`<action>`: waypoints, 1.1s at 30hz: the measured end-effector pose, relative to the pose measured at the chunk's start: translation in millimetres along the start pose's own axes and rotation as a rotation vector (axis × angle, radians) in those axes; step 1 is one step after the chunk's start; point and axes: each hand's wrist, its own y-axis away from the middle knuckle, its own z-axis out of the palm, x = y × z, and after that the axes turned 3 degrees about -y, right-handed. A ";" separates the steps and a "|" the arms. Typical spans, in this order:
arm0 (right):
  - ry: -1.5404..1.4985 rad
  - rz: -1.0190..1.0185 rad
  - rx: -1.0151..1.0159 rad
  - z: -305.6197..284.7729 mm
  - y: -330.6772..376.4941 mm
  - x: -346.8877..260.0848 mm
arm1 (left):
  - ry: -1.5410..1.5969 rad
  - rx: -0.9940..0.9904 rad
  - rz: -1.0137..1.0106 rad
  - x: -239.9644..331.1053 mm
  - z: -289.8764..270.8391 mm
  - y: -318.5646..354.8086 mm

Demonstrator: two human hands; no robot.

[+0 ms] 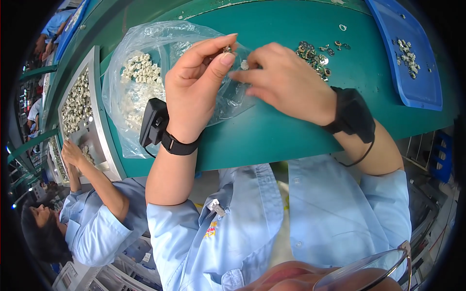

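My left hand [194, 72] is raised over the bench, its thumb and forefinger pinched on a small metal part [227, 49]. Close beside it on the right is my right hand [286, 80], its fingers partly curled and smeared by motion. A small white part [244, 64] shows at the right fingertips; whether they grip it I cannot make out. Under and behind my left hand lies a clear plastic bag [114, 92] with many small white parts [143, 68] in it. Beyond my right hand, a loose heap of small shiny metal parts [313, 58] rests on the bench.
The green bench top [272, 140] runs across in front of me. At the far right is a blue tray [423, 99] holding some small pale parts. On the left, a co-worker [97, 228] reaches over a metal-edged tray [109, 140] of small parts.
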 end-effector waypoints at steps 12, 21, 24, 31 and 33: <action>-0.348 0.225 0.039 -21.2 -6.5 0.8 | -0.058 -0.050 -0.071 0.2 -0.2 -0.2; -0.874 0.338 0.177 -24.9 -4.8 8.2 | 0.059 -0.067 -0.094 -2.3 3.7 1.0; -0.780 0.303 0.130 -29.1 -3.6 8.3 | 0.045 -0.074 -0.108 -1.8 4.5 2.2; -0.889 0.350 0.108 -32.0 -1.1 4.8 | 0.028 -0.139 -0.114 -1.0 5.1 3.7; -0.938 0.374 0.121 -27.8 1.2 6.5 | 0.030 -0.137 -0.104 -1.4 5.9 4.1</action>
